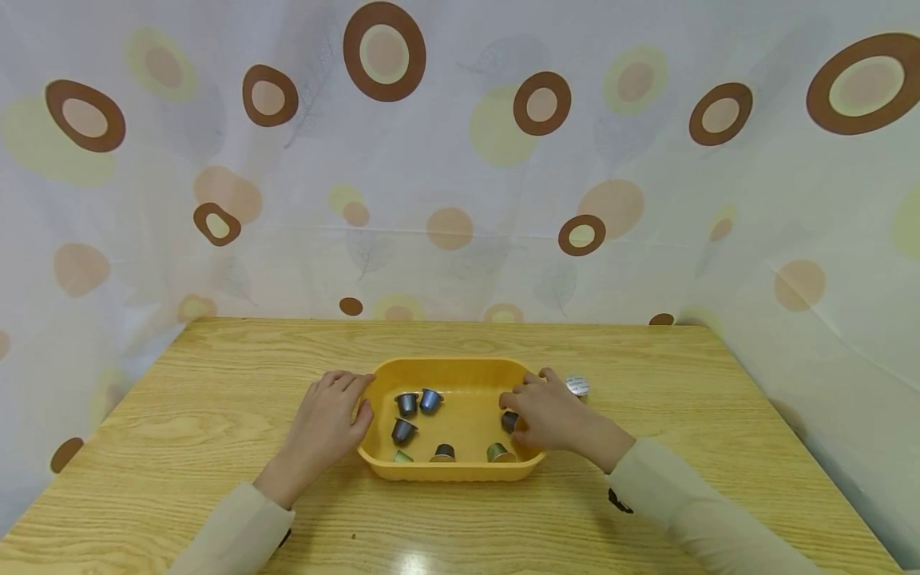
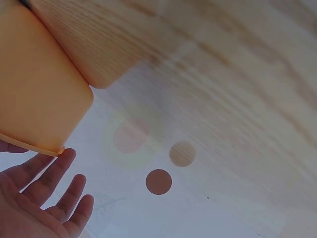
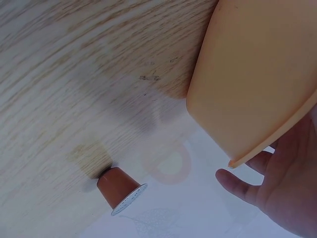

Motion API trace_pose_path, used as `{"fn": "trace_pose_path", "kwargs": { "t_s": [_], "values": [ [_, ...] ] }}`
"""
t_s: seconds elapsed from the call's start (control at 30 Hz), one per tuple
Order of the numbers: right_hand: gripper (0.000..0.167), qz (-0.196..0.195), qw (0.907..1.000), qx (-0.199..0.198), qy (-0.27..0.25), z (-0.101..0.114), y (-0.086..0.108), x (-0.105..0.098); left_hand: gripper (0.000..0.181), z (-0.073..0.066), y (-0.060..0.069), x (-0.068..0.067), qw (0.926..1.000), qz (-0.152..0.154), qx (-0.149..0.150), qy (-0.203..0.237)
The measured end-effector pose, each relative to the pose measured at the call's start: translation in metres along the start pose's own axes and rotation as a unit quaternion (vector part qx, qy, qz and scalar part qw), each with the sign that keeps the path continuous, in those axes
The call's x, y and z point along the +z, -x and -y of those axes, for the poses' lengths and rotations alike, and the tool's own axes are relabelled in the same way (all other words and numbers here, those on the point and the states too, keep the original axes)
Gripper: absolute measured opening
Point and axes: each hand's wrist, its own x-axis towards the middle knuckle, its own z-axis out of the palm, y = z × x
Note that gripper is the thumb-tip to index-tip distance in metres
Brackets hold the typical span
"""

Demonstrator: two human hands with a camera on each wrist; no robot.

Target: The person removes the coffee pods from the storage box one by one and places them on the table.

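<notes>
the left hand (image 1: 327,419) is resting at the left end of the yellow tray (image 1: 460,473), its fingers lying loose and nearly straight against the rim, probably for steadying that end. the right hand (image 1: 552,414) is reaching over the opposite rim, finger and thumb coming close around a black capsule (image 1: 509,422) inside the tray; whether they are pinching it, i cannot tell. a blue capsule (image 1: 431,402) and two grey capsules (image 1: 406,405) are lying at the tray's left, its walls seemingly keeping them together. a brown capsule (image 3: 118,187) is sitting outside, on the wooden table (image 1: 460,523), beyond the right hand.
</notes>
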Motion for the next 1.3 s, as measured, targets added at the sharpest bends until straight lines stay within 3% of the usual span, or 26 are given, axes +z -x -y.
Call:
{"fn": "trace_pose_path", "kwargs": {
  "t_s": [0.3,0.87,1.3],
  "values": [
    [0.024,0.007,0.9999,0.008,-0.005,0.0014,-0.0002,-0.0005,0.033,-0.0005,0.0004,0.0002,1.0000,0.003,-0.003,-0.001],
    [0.029,-0.008,0.9999,0.008,0.008,0.0004,0.0003,-0.0005,0.032,0.0002,-0.0005,0.0012,1.0000,0.001,-0.005,0.005],
    [0.019,-0.071,0.9968,-0.026,0.027,-0.0040,0.0019,-0.0008,0.032,0.0001,-0.0004,0.0006,1.0000,0.001,-0.005,0.005]
  ]
}}
